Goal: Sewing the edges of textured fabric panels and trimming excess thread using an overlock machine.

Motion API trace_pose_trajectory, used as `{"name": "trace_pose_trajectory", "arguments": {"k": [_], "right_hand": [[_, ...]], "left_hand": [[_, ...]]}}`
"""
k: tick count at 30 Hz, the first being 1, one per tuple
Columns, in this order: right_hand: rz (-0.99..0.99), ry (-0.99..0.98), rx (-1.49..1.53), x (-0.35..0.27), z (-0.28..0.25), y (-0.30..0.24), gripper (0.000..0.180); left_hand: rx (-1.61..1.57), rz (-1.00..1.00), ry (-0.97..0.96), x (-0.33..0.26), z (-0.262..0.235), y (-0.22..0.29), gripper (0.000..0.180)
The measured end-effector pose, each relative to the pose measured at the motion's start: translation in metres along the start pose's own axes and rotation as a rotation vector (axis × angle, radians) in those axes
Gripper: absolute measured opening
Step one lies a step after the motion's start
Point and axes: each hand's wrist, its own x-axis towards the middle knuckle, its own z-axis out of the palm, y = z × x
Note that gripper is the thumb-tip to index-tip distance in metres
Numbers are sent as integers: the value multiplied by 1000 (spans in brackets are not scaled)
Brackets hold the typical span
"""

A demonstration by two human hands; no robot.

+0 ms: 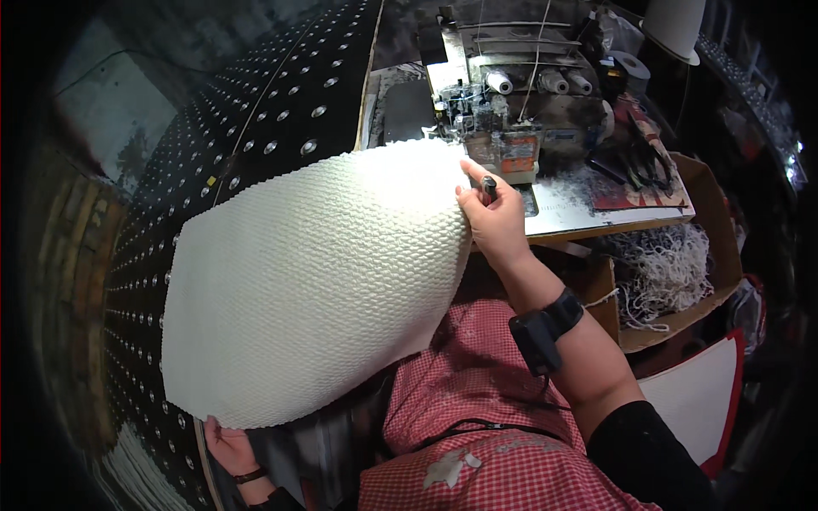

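A large white mat of thick, bumpy weave stretches between my hands, tilted across the front of the work table. My right hand pinches its far right edge beside the sewing machine. A small dark tool with a rounded end pokes up among the same hand's fingers; its kind is unclear. At the lower left, my left hand has the mat's near corner edge between its fingers, part of them hidden under the cloth. The mat's far edge lies close to the machine's needle area.
On the left runs a black table dotted with shiny round studs. Black-handled tools lie on the machine's table. Below it, a cardboard box holds tangled white yarn. A white panel with red edging stands at lower right.
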Motion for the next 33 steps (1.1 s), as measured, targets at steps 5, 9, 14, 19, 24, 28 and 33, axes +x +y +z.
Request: {"name": "trace_pose_trajectory", "arguments": {"k": [5, 9, 14, 19, 24, 28, 33], "right_hand": [[-83, -66, -50, -22, -4, 4, 43], [-60, -170, -124, -53, -8, -6, 45], [8, -180, -71, -69, -14, -7, 43], [62, -224, -183, -80, -18, -21, 42], [31, -190, -244, -88, -20, -25, 40], [61, -189, -248, -88, -20, -27, 36], [-74, -83, -182, -74, -15, -13, 19]], "left_hand": [[215, 40, 121, 19, 20, 11, 37], [336, 66, 38, 43, 40, 12, 37], [339, -11, 99, 76, 46, 8, 35], [369, -26, 75, 119, 72, 1, 24], [348, -34, 60, 157, 82, -4, 26], [382, -69, 51, 189, 92, -13, 26], [432, -78, 37, 246, 87, -21, 11]]}}
